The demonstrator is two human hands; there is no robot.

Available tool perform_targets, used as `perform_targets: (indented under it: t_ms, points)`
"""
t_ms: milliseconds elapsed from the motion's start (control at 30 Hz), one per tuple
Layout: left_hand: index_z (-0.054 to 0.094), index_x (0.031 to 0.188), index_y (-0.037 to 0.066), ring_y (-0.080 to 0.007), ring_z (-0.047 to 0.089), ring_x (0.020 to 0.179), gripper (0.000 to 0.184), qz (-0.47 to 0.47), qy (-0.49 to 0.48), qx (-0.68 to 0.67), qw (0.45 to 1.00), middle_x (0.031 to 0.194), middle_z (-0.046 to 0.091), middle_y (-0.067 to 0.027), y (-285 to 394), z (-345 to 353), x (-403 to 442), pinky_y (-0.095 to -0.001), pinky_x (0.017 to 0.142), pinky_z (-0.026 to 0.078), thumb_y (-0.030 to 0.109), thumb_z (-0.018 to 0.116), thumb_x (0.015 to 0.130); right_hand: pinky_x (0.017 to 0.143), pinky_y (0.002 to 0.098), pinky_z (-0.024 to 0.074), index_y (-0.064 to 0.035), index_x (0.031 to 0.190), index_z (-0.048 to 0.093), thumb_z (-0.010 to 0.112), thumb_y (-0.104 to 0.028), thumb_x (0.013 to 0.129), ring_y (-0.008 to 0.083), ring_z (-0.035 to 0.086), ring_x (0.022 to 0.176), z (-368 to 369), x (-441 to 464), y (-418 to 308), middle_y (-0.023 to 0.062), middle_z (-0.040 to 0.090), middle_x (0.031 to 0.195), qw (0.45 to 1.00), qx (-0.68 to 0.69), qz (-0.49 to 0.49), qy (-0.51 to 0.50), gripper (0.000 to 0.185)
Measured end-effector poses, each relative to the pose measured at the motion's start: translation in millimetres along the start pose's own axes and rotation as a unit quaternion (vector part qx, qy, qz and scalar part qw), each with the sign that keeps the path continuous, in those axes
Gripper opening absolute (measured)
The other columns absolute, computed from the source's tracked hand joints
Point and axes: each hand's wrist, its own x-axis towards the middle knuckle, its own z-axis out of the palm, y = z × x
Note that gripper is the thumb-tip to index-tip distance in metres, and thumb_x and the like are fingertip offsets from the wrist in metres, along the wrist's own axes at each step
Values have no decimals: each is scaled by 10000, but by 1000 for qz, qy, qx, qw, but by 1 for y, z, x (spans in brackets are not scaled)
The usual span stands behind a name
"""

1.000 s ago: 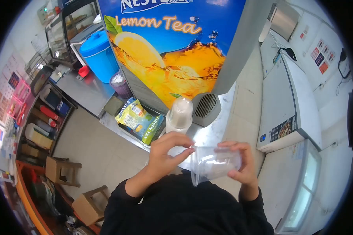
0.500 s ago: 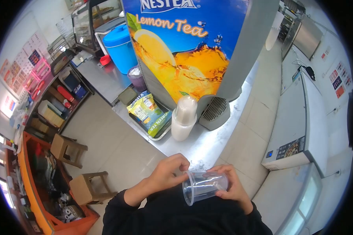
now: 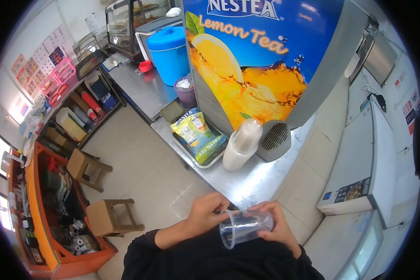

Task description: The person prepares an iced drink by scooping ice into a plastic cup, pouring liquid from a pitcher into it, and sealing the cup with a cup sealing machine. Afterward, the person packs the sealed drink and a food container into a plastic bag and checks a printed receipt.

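Observation:
A clear plastic cup lies on its side in front of my body, its open rim toward the left. My right hand is wrapped around the base end of the cup. At the rim, the fingers of my left hand are closed in a pinch against the cup's edge. Beyond my hands, a stack of cups stands upright on the steel counter, beside the drip grille of the lemon tea dispenser.
Left of the stack, a tray holds a green tea packet. Behind it are a purple bin and a blue drink cooler. Two brown stools stand on the floor at left; a white chest freezer lines the right.
The view has turned a little, so the dispenser, tray and cup stack sit further right. Both hands stay on the clear cup, with little change in their hold.

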Motion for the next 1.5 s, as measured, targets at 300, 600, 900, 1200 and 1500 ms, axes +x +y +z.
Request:
perform_targets:
  t_ms: [300,600,900,1200,1500]
  points:
    - [539,658,35,-126,500,547,261,-15,23,-32,999,629,539,-38,-15,-29,9,-245,495,396,64,798,651,924,381,447,-21,1254,439,780,-142,708,283,561,1088,20,28,13,191,473,1274,999,37,33,18,655]
    - [547,682,30,-191,524,540,212,4,-84,-18,996,646,543,-65,-23,-72,16,-287,480,416,67,756,673,903,365,458,-28,1174,530,719,-51,758,251,593,1021,37,41,23,190,502,1243,997,35,3,75,457]
    - [582,678,38,-174,591,584,199,75,-94,2,993,652,590,-49,-22,-84,30,-259,517,445,27,779,652,913,330,427,-31,1129,542,727,-49,747,207,551,1047,28,62,-7,157,515,1216,997,31,31,65,425]
    - [588,684,47,-204,594,589,214,143,-54,41,987,680,600,-62,-34,-85,46,-276,523,464,28,789,615,935,320,409,-54,1257,437,799,-212,694,209,520,1077,15,103,-10,106,461,1217,981,-94,54,-164,688]
    - [600,749,54,-200,606,596,233,178,-36,71,981,696,606,-63,-32,-88,31,-259,493,466,7,783,613,968,319,400,-14,1159,580,701,-73,779,202,508,1123,22,82,-6,140,545,1212,997,33,61,40,404]
